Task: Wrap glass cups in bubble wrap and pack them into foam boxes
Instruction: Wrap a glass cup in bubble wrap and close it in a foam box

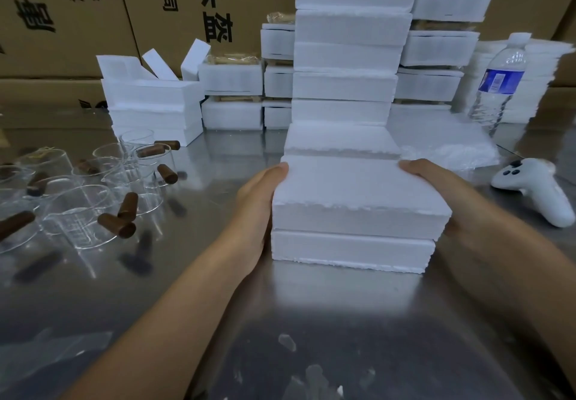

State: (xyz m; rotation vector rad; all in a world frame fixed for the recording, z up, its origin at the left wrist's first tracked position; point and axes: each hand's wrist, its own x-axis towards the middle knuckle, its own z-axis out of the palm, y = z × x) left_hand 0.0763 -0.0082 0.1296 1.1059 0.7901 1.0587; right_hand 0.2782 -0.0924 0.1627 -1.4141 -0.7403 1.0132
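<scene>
A closed foam box (358, 194) sits on the steel desk (311, 306) in the middle of the view, its thicker upper half resting on a thinner lower half (349, 248) and overhanging it slightly on the right. The box lies squarely between the two hands. The left hand (260, 212) lies flat against the box's left side, fingers straight and pointing away from the person, the fingertips reaching the far left corner of the top. The right hand (442, 190) mirrors it along the right side, its fingers stretched along the upper edge to the far right corner. Neither hand curls round the box; both press on it from the sides with extended fingers, and both forearms run in from the near edge.

Just beyond the box rises a tall stack of foam boxes (349, 56), its lowest one close to the held box's far edge. More foam boxes are stacked to either side of it. To the left, a cluster of glass cups (81, 212) with brown handles stands on the desk, well apart from the left hand. To the right lie a sheet of bubble wrap (445, 147), a white controller (536, 187) near the right hand, and a water bottle (498, 84) farther back. Printed cardboard cartons (78, 10) form the backdrop.
</scene>
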